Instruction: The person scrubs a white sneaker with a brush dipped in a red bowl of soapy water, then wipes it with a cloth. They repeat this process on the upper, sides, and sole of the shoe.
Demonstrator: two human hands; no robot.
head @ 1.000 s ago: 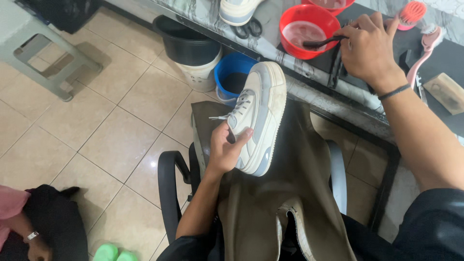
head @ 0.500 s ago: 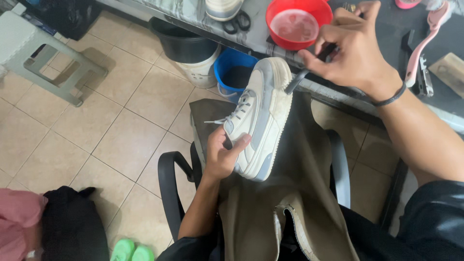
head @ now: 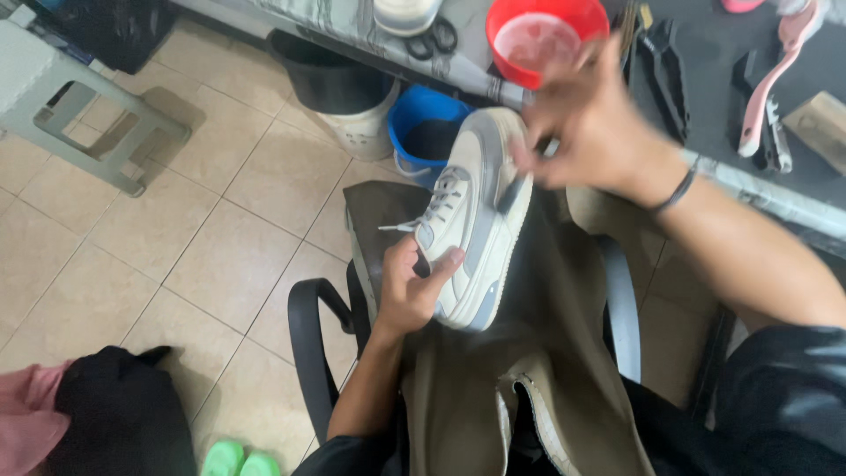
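My left hand (head: 414,286) grips a white and grey sneaker (head: 476,220) by its opening, holding it tilted over an olive apron (head: 538,370) on my lap. The sneaker's laces hang loose to the left. My right hand (head: 590,132), blurred with motion, holds a small dark brush (head: 515,189) whose head touches the sole edge near the toe. A dark band circles my right wrist. A red bowl (head: 542,35) with cloudy liquid stands on the table just above that hand.
A blue bucket (head: 427,132) and a black-and-white bucket (head: 339,92) stand on the tiled floor under the table edge. Scissors (head: 436,40), a pink brush (head: 775,75) and dark tools lie on the table. A grey plastic stool (head: 79,115) is at left. Another person's dark and pink clothing (head: 97,423) shows at bottom left.
My right hand has come down from the red bowl with the brush and now works it against the sneaker's toe edge. The left hand keeps its hold on the sneaker.
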